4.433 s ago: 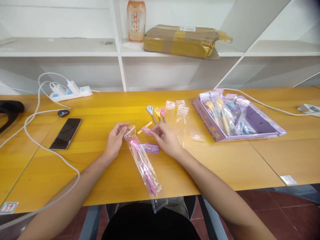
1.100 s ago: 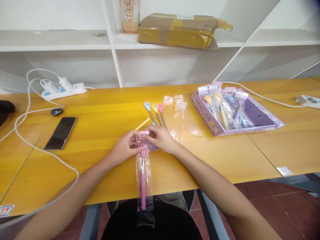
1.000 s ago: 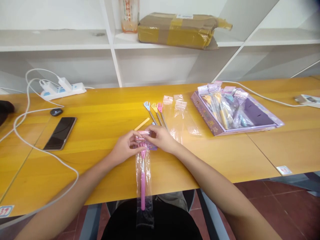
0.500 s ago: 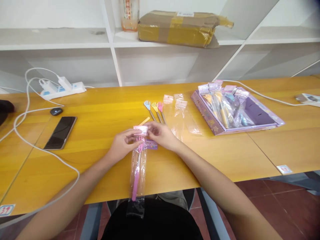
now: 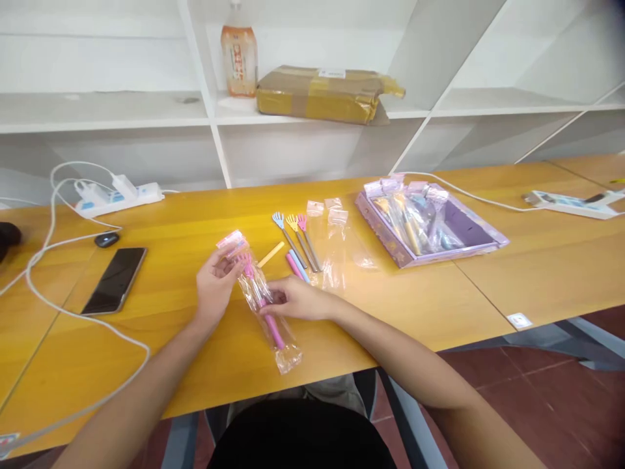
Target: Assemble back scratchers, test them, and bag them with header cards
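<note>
Pink scratcher (image 5: 276,335) in its clear bag (image 5: 289,359), held aslant

Far left, on the edge of the table (image 5: 168,280): sticker (image 5: 7,444), cut off, unread. Phone (image 5: 114,280) dark, no writing showing. Power strip (image 5: 120,200) behind it, no brand I could make out.

Left hand (image 5: 213,286): thumb and fingers closed on the bag's top, just below the header (image 5: 233,242). Print there, too small to read. Orange bottle (image 5: 239,62) on the shelf behind; reddish characters down its label, too blurred.

Scratcher sloped down rightward, head uppermost, over the near part of the table. Right hand (image 5: 300,299): thumb and fingers narrowed on it through the film, about where shaft met handle. Best handling, I judged: light pinch, handle supported, film smoothed lengthwise, header kept flat against creasing.

Rightward: three loose scratcher heads (image 5: 293,223), blue, yellow, pink, on metal rods. Carton (image 5: 317,98) on the shelf, white label illegible. Flat plastic sleeves (image 5: 336,251), pinkish tops, wording unclear. Purple tray (image 5: 385,244) of bagged scratchers, patterned wall, no legible words. Last, a small table-edge sticker, also unread.
</note>
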Available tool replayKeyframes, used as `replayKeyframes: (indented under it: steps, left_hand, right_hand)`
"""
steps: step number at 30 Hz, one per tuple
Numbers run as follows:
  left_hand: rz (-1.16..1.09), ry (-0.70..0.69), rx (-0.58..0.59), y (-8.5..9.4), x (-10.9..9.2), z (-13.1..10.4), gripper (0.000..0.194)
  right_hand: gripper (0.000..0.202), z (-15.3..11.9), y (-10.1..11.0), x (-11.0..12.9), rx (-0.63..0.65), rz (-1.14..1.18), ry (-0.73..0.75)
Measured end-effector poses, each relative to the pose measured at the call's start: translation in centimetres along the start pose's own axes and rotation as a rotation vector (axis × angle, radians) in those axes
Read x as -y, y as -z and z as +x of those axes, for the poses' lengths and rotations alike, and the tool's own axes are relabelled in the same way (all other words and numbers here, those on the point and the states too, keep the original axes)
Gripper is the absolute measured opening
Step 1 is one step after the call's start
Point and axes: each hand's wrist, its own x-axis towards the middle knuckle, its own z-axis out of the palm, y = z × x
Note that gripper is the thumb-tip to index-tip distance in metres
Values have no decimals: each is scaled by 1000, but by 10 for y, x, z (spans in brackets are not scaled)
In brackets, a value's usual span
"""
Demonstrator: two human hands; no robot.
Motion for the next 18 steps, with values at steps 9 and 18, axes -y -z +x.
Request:
replayKeyframes:
  steps: [9, 18]
  left_hand:
    - [-238, -4, 100, 4, 2, 0, 11]
    - [-131, 79, 235, 0, 7, -5, 11]
  right_hand:
    - [23, -8, 51, 6, -250, -129, -53]
    - [23, -83, 156, 0, -869, -620, -300]
